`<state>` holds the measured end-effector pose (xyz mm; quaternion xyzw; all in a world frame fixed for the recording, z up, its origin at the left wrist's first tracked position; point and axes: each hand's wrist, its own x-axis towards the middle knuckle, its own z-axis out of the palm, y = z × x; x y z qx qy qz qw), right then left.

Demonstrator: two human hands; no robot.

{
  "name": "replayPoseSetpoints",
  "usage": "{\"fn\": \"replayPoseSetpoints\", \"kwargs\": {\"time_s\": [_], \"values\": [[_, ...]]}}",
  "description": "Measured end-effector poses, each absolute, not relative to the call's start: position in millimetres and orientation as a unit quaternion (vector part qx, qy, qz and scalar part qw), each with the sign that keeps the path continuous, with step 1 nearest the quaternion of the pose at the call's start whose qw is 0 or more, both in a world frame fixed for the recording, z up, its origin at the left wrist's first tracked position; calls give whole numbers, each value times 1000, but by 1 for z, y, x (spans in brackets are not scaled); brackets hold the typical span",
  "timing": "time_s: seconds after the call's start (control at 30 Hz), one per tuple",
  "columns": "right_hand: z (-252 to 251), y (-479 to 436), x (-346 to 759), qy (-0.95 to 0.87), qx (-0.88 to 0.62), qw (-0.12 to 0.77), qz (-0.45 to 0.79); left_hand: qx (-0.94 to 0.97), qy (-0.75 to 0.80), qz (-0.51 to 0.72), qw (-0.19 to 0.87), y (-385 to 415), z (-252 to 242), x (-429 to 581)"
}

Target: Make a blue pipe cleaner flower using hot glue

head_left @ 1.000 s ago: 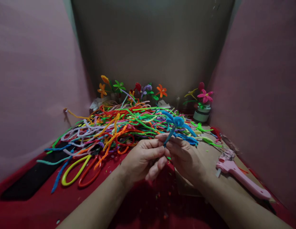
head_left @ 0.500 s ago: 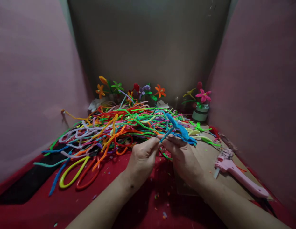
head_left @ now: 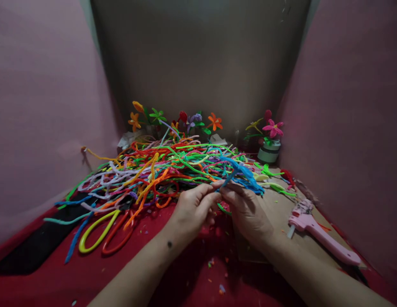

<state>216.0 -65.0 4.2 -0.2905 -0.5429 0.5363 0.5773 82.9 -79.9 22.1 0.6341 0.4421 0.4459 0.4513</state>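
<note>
A blue pipe-cleaner flower (head_left: pixel 247 176) with fuzzy petals is held up in front of me, its stem running down to the left into my fingers. My left hand (head_left: pixel 197 207) pinches the lower end of the stem. Close beside it, my right hand (head_left: pixel 248 212) grips the stem just under the petals, fingers closed. The fingertips of both hands nearly meet, and they hide the stem's lower part. Behind the hands spreads a tangled heap of coloured pipe cleaners (head_left: pixel 182 160).
A pink glue gun (head_left: pixel 323 236) lies on a cardboard sheet (head_left: pixel 275 213) at right. Scissors with yellow and red handles (head_left: pixel 85 243) and a black strip (head_left: pixel 35 247) lie left. Finished flowers (head_left: pixel 214 122) and a pale green pot (head_left: pixel 269 152) stand at the back wall.
The blue flower has turned a little and its petals sit slightly lower. My left fingers have shifted along the stem, with the hand rolled somewhat; the right hand stays nearly in place.
</note>
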Motion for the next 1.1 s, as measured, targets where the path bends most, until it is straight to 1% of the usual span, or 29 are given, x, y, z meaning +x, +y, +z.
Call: {"fn": "replayPoseSetpoints", "kwargs": {"time_s": [0.07, 0.1, 0.17, 0.23, 0.3, 0.37, 0.43, 0.5, 0.57, 0.63, 0.67, 0.7, 0.73, 0.77, 0.87, 0.9, 0.93, 0.97, 1.1], "values": [[5, -65, 217, -565, -301, 580, 504, 708, 466, 461, 264, -81, 17, 84], [6, -66, 217, -576, -305, 576, 494, 732, 465, 457, 196, -81, 14, 84], [8, -67, 217, -580, -318, 575, 482, 757, 463, 445, 121, -81, 9, 84], [10, -68, 217, -575, -321, 575, 484, 761, 459, 444, 113, -81, 6, 83], [10, -68, 216, -572, -314, 574, 495, 753, 455, 454, 143, -81, 7, 83], [9, -67, 216, -573, -303, 572, 503, 731, 456, 464, 209, -82, 10, 84], [6, -66, 216, -564, -289, 577, 515, 694, 456, 468, 303, -82, 15, 85], [5, -66, 215, -553, -280, 581, 528, 645, 444, 460, 419, -82, 21, 84], [4, -67, 215, -539, -275, 586, 539, 594, 408, 437, 538, -81, 26, 83], [4, -68, 215, -523, -270, 599, 543, 558, 360, 402, 631, -80, 29, 81], [5, -69, 215, -518, -271, 604, 541, 552, 346, 390, 650, -80, 30, 81], [7, -69, 215, -516, -277, 607, 537, 557, 349, 387, 646, -80, 30, 81], [8, -70, 216, -517, -290, 606, 531, 576, 367, 396, 613, -80, 28, 81], [9, -71, 216, -519, -305, 603, 523, 605, 396, 416, 551, -79, 26, 82], [13, -71, 216, -527, -337, 597, 503, 694, 452, 475, 298, -79, 17, 85], [13, -70, 216, -533, -340, 597, 494, 710, 449, 485, 242, -79, 14, 85], [13, -70, 216, -543, -339, 598, 482, 720, 442, 492, 210, -79, 11, 85], [13, -69, 216, -556, -339, 595, 471, 724, 433, 498, 200, -79, 9, 85], [11, -68, 217, -591, -323, 583, 455, 715, 422, 515, 215, -80, 11, 85]]}}
